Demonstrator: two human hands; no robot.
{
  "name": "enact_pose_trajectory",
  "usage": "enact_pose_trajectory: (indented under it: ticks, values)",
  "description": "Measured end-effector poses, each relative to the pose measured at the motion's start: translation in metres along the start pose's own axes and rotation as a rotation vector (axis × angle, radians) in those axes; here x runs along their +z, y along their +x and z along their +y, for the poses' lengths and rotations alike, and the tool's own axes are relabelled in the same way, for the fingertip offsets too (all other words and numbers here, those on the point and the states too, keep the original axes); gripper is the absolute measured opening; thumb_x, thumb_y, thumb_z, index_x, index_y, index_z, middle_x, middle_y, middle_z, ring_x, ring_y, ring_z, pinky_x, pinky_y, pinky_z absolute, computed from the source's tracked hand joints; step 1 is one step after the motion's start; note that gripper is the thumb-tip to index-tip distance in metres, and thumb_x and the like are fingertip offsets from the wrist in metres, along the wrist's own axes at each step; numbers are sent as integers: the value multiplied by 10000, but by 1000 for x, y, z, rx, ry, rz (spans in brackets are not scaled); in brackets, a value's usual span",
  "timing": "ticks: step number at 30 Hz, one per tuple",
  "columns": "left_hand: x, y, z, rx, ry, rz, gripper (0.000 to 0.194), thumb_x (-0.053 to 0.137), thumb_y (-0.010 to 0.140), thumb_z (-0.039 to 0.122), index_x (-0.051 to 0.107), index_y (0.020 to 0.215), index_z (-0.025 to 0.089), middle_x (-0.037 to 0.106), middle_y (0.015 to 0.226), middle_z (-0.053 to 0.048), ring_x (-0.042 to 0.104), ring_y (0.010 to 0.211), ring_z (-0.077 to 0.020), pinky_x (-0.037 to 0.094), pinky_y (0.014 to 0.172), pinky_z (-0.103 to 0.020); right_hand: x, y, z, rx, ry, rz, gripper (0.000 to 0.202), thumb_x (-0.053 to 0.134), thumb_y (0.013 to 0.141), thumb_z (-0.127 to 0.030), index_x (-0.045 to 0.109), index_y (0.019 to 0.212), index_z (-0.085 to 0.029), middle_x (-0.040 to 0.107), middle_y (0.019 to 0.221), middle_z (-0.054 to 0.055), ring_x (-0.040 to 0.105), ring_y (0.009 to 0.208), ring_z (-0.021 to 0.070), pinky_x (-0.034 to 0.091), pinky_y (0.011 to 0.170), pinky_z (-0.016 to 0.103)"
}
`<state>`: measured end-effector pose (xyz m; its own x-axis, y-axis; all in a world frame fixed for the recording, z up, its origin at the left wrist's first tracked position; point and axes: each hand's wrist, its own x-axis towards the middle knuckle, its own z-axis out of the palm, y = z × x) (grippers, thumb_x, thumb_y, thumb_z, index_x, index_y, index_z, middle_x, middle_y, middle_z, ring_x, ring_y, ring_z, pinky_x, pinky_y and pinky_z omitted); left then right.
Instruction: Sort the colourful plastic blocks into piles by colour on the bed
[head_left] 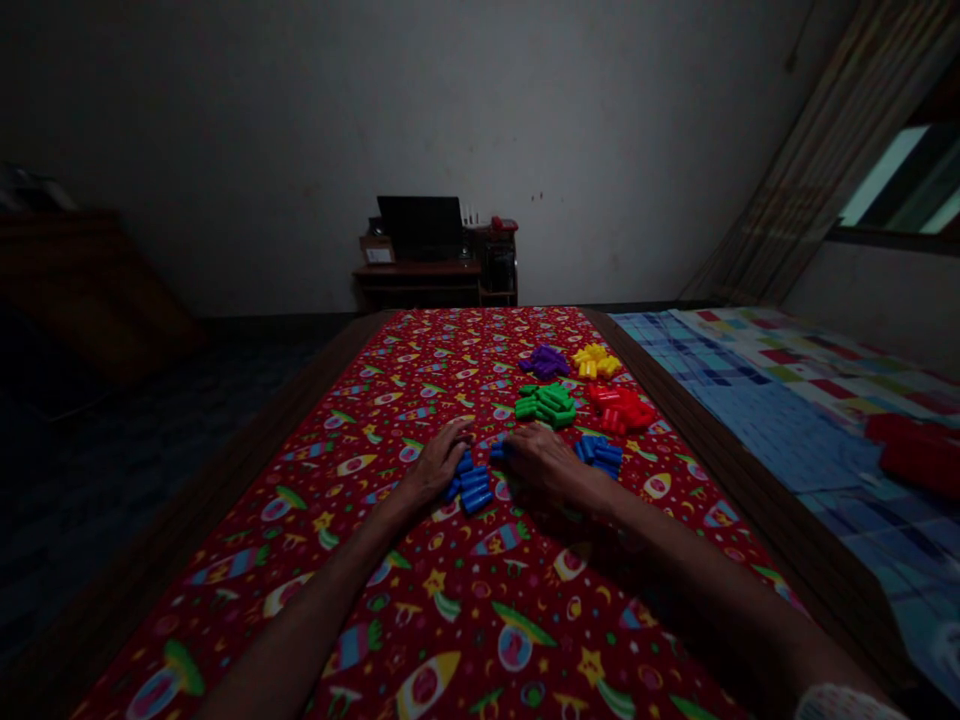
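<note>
Head view, left hand: our left hand (442, 462) arches at the upper-left edge of the near blue cluster (475, 488), thumb and fingers apart; the cluster lies toward 4 o'clock from it.
Right hand: our right hand (546, 462) curls palm down, its fingertips beside a small blue piece (499, 451) at 9 o'clock. In this dim light we cannot tell whether the fingers are clamped on that piece or merely near it.
Blue pile: we have a second blue pile (598, 454) at 3 o'clock from our right hand, just beside it.
Green pile: the green pile (547, 404) sits at 12 o'clock from our right hand.
Purple pile: beyond the green, also at 12 o'clock, we see the purple pile (546, 362).
Yellow pile: the yellow pile (596, 361) lies at 1 o'clock from our right hand.
Red pile: the red pile (621, 409) lies at 2 o'clock, nearer to us than the yellow.
Cloth: all the pieces rest on our red patterned cloth (405, 640).
Background: at 12 o'clock past the cloth, a dark monitor (421, 226) stands on a desk (416, 269).
</note>
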<state>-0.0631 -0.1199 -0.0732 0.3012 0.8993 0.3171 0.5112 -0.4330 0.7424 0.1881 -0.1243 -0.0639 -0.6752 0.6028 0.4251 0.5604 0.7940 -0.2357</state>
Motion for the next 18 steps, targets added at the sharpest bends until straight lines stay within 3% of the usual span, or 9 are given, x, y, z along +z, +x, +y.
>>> enact_pose_trajectory:
  ticks: [3,6,10,14,18]
  values:
    - [-13,3,3,-28,112,-122,453,362,901,436,618,1160,168,654,1168,-112,614,1064,-228,484,941,-362,-27,-23,13,51,-65,49,366,532,883,-182,549,1249,-191,600,1210,134,530,1119,239,434,932,390]
    - [-26,6,8,-67,223,-218,463,393,863,474,664,1065,157,687,1075,-105,632,990,-230,498,882,-334,-48,-40,32,90,-126,-10,276,551,867,-171,635,1130,-174,663,1053,121,585,995,228,457,870,369]
    - [-28,6,14,-140,349,-280,386,450,808,438,700,911,163,716,930,-95,652,841,-232,506,761,-318,-62,-47,40,58,-105,-35,202,546,885,-207,667,1041,-162,679,1001,122,600,969,220,468,842,354]
    - [-21,6,21,-194,315,-232,287,516,746,376,700,852,183,732,895,-76,665,820,-237,500,727,-316,-65,-38,14,26,27,62,221,500,916,-204,651,1072,-162,677,1038,134,610,971,219,483,841,364]
    - [-16,8,36,-258,138,-47,313,586,698,388,675,915,181,729,853,-56,670,805,-235,517,710,-325,-50,-24,-25,30,172,133,302,488,939,-258,582,1205,-150,686,1041,134,638,904,206,499,779,334]
